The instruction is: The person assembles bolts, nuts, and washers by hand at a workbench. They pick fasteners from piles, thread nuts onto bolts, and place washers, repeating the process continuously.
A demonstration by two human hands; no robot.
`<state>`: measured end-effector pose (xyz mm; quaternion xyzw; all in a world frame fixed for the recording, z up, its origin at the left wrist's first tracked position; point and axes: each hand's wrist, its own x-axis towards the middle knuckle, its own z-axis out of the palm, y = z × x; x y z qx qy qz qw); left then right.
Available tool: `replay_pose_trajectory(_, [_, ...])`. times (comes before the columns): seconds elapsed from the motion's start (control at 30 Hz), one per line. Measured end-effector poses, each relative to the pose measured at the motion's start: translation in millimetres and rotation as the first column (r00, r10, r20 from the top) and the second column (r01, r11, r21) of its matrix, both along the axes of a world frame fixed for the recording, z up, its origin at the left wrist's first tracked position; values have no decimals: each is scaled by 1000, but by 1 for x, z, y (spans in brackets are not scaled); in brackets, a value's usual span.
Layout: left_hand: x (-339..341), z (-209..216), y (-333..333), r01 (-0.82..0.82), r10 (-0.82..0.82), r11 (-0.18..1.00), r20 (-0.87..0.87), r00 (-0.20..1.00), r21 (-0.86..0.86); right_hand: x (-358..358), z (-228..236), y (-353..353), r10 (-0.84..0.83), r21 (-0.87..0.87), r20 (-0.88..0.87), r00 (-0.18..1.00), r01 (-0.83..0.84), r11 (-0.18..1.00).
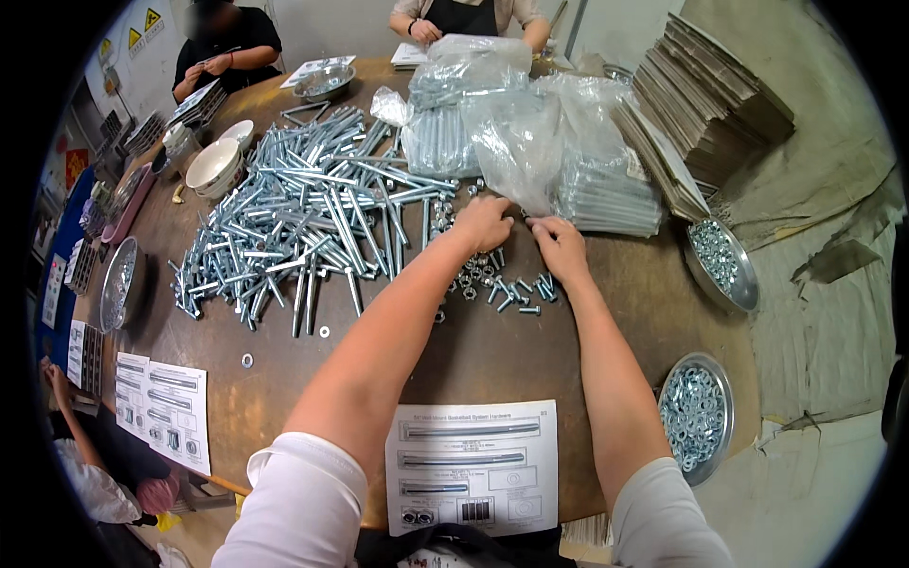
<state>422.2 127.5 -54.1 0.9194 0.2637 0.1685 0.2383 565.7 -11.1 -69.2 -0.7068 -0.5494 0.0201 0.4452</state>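
Both arms reach forward over a brown tabletop (511,364). My left hand (485,225) is closed with its fingers curled among loose nuts (470,280), near the lower tip of a clear plastic bag (516,142). Just right of it, my right hand (561,248) has its thumb and fingertips pressed together; whatever either hand holds is too small or hidden to name. Short bolts (511,295) lie scattered below my right hand. To the left spreads a large heap of long silver bolts (294,208).
Bagged long bolts (606,194) sit beyond my hands. Stacked cardboard (705,99) stands far right. Metal bowls of nuts (717,254) and washers (696,407) line the right edge. A printed parts sheet (473,469) lies near me. White bowls (216,168) stand left; other people (232,47) sit around.
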Motion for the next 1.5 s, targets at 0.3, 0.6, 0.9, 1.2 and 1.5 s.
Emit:
replay_pose_trajectory(0.3, [-56,2,-99,177,-184,976,45,982,128,-47,4,-68,97,-112,-71,993,-105,988])
replay_pose_trajectory(0.6, [-146,45,-178,204,-235,952,118,965,229,-89,34,-187,-52,-4,-72,996,52,999])
replay_pose_trajectory(0.9, [-145,36,-202,130,-107,982,-159,981,138,-120,50,-205,-203,-398,17,979,193,897])
replay_pose_trajectory(1.2, [-208,77,-251,271,-254,947,117,960,-174,-147,72,-221,-107,-331,-150,983,52,942])
replay_pose_trajectory(1.5, [-277,49,-343,153,-165,984,136,977,93,-250,62,-299,101,-314,-482,870,-279,908])
